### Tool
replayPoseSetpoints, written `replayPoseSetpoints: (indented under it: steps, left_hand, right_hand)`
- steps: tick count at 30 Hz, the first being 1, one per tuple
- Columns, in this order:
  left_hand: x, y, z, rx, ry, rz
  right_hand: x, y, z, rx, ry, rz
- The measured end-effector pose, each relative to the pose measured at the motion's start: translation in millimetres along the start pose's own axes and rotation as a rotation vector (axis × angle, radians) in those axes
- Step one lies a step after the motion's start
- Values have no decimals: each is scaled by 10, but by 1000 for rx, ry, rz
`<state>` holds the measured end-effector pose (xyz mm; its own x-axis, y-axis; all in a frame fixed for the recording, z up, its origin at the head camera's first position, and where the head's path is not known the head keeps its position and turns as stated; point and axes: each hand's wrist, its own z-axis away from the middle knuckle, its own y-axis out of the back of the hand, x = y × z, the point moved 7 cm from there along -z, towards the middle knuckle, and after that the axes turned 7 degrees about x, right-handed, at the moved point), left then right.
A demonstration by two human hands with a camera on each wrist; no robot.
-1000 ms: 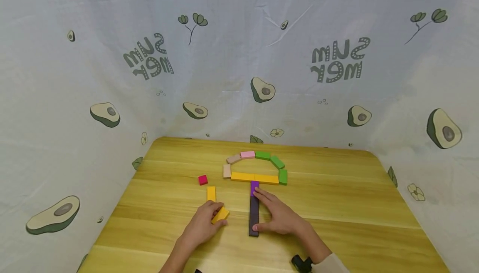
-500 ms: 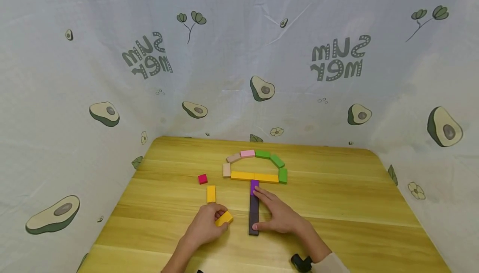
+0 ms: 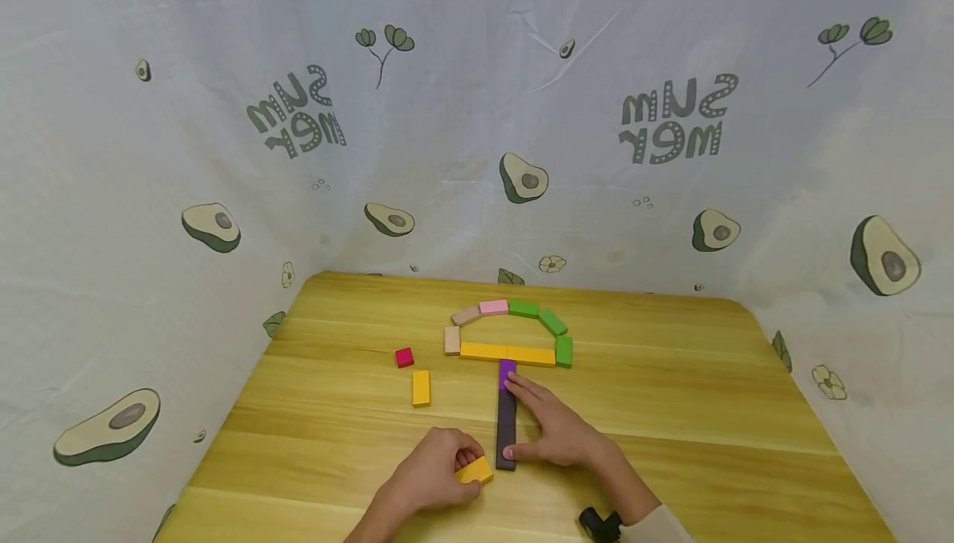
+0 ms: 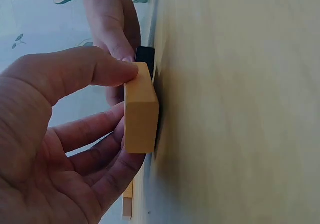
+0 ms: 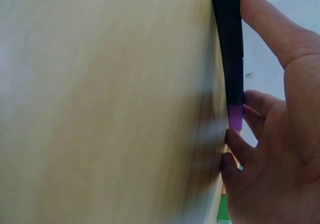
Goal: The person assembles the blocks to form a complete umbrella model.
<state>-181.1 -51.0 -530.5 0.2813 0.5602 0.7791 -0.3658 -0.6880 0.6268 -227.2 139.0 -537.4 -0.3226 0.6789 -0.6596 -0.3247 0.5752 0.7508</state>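
My left hand [image 3: 432, 473] pinches a yellow block [image 3: 474, 472] between thumb and fingers, just left of the lower end of a dark column. In the left wrist view that block [image 4: 141, 124] is tilted close to the tabletop, with the thumb on one side and fingers on the other. The column has a purple block [image 3: 507, 367] at its far end and black blocks [image 3: 506, 410] below it. My right hand [image 3: 562, 431] rests along the column with spread fingers. Its fingertips touch the purple block and its thumb touches the nearest black block [image 3: 505, 442].
Two yellow blocks [image 3: 484, 351] form a bar across the column's far end. Beige, pink and green blocks [image 3: 523, 309] make an arch above it. Left of these lie a loose yellow block [image 3: 421, 388] and a red cube [image 3: 404, 357]. Printed cloth [image 3: 477, 112] surrounds the wooden table [image 3: 671, 377].
My left hand has carried the yellow block rightward and toward me, away from the loose yellow block and up near the column's lower end. The right hand has stayed in place.
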Motion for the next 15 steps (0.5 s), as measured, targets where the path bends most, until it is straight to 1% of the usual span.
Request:
replayPoseSetpoints:
  steps: [6, 10, 15]
  left_hand:
    - [60, -68, -4, -30, -26, -26]
    - [81, -94, -16, -31, -47, -64]
    - [91, -115, -27, -23, -69, -83]
  right_hand:
    - [10, -3, 0, 0, 2, 1]
    - [19, -7, 1, 1, 1, -1]
    - [22, -6, -3, 4, 5, -5]
